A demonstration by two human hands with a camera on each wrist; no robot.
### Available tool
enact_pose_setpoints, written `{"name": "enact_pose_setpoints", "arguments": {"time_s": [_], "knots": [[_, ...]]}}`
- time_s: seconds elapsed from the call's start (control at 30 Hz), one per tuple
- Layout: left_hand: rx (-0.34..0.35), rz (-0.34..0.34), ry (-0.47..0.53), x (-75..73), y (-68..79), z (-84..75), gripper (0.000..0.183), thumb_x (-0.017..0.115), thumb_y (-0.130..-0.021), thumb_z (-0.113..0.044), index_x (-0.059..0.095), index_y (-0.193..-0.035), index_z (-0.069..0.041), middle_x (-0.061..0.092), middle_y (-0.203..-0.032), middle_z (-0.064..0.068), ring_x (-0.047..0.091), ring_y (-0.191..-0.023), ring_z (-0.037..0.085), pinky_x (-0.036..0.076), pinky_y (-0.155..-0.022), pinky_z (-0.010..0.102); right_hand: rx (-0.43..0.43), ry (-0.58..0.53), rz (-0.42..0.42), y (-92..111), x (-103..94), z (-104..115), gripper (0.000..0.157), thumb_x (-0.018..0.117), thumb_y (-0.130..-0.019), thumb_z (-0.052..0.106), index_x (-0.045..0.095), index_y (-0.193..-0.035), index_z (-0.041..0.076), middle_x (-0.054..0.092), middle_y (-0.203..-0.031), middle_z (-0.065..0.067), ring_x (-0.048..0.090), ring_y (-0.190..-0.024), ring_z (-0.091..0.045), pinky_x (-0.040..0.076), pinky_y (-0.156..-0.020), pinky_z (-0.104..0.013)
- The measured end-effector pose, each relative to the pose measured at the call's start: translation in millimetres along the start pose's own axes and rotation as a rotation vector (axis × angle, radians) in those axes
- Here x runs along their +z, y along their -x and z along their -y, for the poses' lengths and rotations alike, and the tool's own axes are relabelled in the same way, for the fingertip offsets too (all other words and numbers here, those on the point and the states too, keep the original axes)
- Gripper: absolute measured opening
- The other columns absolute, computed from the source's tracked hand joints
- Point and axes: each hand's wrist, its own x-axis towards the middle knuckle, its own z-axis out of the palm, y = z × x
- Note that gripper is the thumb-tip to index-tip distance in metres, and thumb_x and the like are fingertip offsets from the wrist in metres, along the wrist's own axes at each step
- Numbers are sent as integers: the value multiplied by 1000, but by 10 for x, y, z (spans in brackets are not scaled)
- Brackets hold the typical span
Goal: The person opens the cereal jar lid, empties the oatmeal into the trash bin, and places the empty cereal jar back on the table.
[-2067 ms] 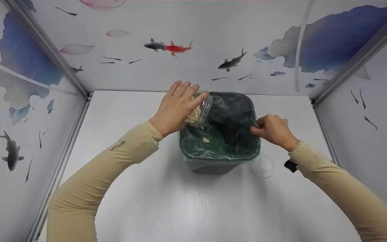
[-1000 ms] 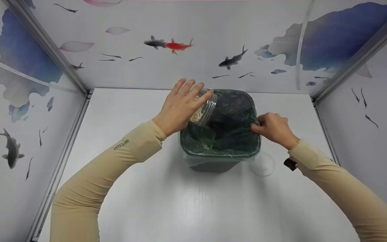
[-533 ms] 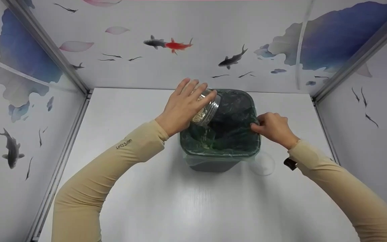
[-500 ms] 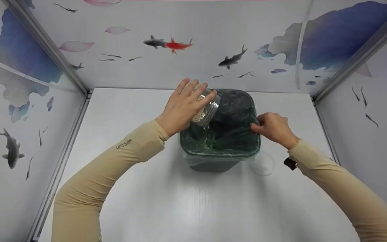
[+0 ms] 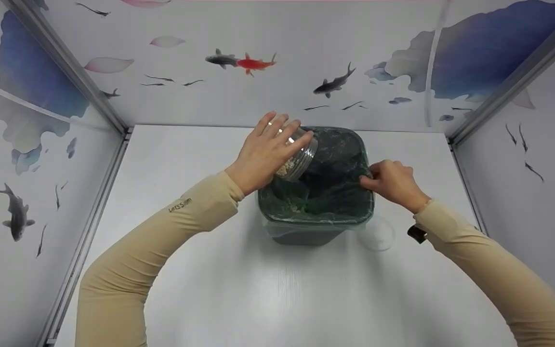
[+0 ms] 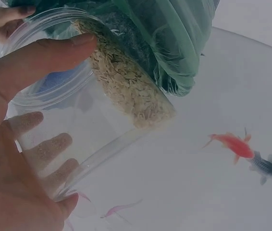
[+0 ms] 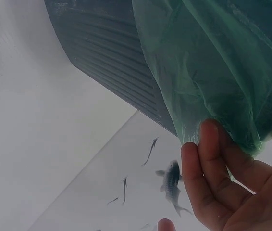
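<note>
My left hand grips a clear jar on its side over the left part of a trash can. The jar's mouth tips down to the right. Pale grain-like flakes lie along its lower wall in the left wrist view. A green trash bag lines the can and folds over its rim; a few pale bits show inside. My right hand pinches the can's right rim and the bag, thumb on the inner side. In the right wrist view, its fingers lie against the bag's outside.
A clear round lid lies on the white table, just right of the can. White panels with printed fish stand behind and on both sides.
My left hand has shifted slightly right and tilted the jar further. Flakes fell into the bag half a second ago, and fewer show in the jar. My right hand has kept its place.
</note>
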Motion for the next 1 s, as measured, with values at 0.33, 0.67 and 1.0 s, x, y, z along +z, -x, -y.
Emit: {"name": "enact_pose_setpoints", "arguments": {"time_s": [0.33,0.67,1.0], "knots": [[11,1,-2,24,-3,-12,77,75,-78,-4,41,-146,-19,47,-139,13,38,-130,34,20,-112,45,3,2,1,-1,6,-2,31,61,-87,17,55,-57,12,44,-50,6,42,-49,-14,29,-49,-34],[16,-38,16,37,-8,-22,75,75,-77,-4,43,-144,-18,48,-137,13,38,-129,34,21,-112,45,7,0,0,-2,4,5,30,62,-87,18,58,-58,11,49,-51,5,43,-49,-14,31,-49,-34],[9,21,-4,21,-8,-27,78,77,-78,-7,41,-146,-19,46,-140,12,37,-131,33,19,-113,45,-5,0,-7,-2,13,-5,31,61,-87,17,55,-56,12,47,-50,6,43,-49,-14,30,-48,-34]]}}
